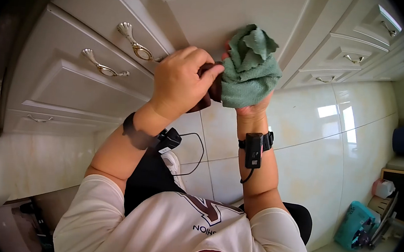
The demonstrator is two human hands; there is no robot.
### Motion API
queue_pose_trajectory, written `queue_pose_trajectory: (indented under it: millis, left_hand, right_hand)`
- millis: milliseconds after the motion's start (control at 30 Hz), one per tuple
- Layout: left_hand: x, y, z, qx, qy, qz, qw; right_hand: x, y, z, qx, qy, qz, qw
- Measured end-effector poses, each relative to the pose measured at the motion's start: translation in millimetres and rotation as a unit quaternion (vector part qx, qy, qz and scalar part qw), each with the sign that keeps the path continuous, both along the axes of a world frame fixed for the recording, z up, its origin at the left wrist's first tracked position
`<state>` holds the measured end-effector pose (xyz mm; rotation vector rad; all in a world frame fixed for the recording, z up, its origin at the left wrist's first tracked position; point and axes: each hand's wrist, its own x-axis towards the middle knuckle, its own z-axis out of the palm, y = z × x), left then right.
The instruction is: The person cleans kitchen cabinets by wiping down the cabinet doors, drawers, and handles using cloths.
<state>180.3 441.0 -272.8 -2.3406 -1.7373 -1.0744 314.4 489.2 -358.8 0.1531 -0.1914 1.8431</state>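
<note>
My left hand [183,79] is closed, thumb and fingers pinching a dark brown cloth [207,96] that hangs below them. Just to its right, a crumpled green cloth [250,74] lies over my right hand [254,107] and hides most of its fingers. The brown cloth touches the left edge of the green one. Both hands are raised in front of a pale cabinet door [194,12].
Metal handles [139,45] stick out from the cabinet doors on the left. More drawers [349,58] stand at the upper right. A teal bag [356,225] rests on the tiled floor [300,171] at the right, near a dark blue container [402,139].
</note>
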Motion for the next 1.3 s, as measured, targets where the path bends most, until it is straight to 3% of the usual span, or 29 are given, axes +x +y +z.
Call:
queue_pose_trajectory:
  millis: [67, 133, 200, 267, 333, 467, 567, 667, 800, 867, 933, 1000, 1100, 1133, 1200, 1233, 1300]
  left_hand:
    - [-2, 0, 3, 0.032, -0.085, 0.012, 0.996]
    - [-9, 2, 2, 0.065, -0.099, -0.010, 0.993]
    - [-9, -1, 4, -0.020, -0.188, -0.015, 0.982]
    - [-5, -5, 7, -0.055, -0.166, -0.006, 0.985]
    - [0, -11, 9, -0.165, -0.007, 0.032, 0.986]
    - [1, -7, -3, -0.130, 0.069, 0.014, 0.989]
    - [-1, -3, -8, -0.049, -0.013, -0.049, 0.998]
    - [4, -6, -8, -0.039, -0.073, -0.029, 0.996]
    - [5, -9, -3, -0.075, -0.075, 0.004, 0.994]
    - [6, -6, 2, 0.052, -0.073, 0.011, 0.996]
    - [0, -2, 6, 0.091, -0.014, 0.012, 0.996]
    - [-4, 1, 8, 0.111, 0.137, 0.047, 0.983]
    - [-5, 1, -2, 0.093, 0.180, 0.073, 0.977]
    - [-2, 1, -2, 0.091, 0.177, 0.072, 0.977]
    - [7, -4, 3, 0.122, 0.113, 0.040, 0.985]
    - [12, -9, 4, 0.123, 0.113, 0.036, 0.985]
    - [22, -18, 6, 0.029, 0.064, -0.087, 0.994]
  right_hand:
    - [2, 0, -6, -0.008, 0.030, 0.012, 0.999]
    - [2, -3, -14, 0.053, 0.045, 0.095, 0.993]
    - [-6, -9, -15, 0.015, 0.031, 0.082, 0.996]
    - [-11, -12, -16, -0.066, 0.026, 0.051, 0.996]
    - [-9, -15, -16, -0.038, 0.037, 0.053, 0.997]
    - [-2, -17, -6, 0.011, 0.095, 0.040, 0.995]
    - [-4, -13, -25, -0.001, 0.075, 0.048, 0.996]
    - [-6, -17, -34, -0.066, 0.075, 0.064, 0.993]
    - [0, -18, -25, -0.058, 0.083, 0.115, 0.988]
    - [0, -22, -25, -0.071, 0.039, 0.130, 0.988]
    - [-3, -24, -35, -0.051, 0.001, 0.201, 0.978]
    - [-4, -28, -41, -0.010, -0.045, 0.189, 0.981]
    - [11, -24, -38, -0.007, 0.008, 0.129, 0.992]
    - [16, -20, -31, -0.009, 0.006, 0.128, 0.992]
    - [26, -15, -19, -0.009, 0.138, 0.120, 0.983]
    - [27, -13, -19, -0.004, 0.099, 0.083, 0.992]
    - [25, -15, -16, -0.003, 0.082, 0.068, 0.994]
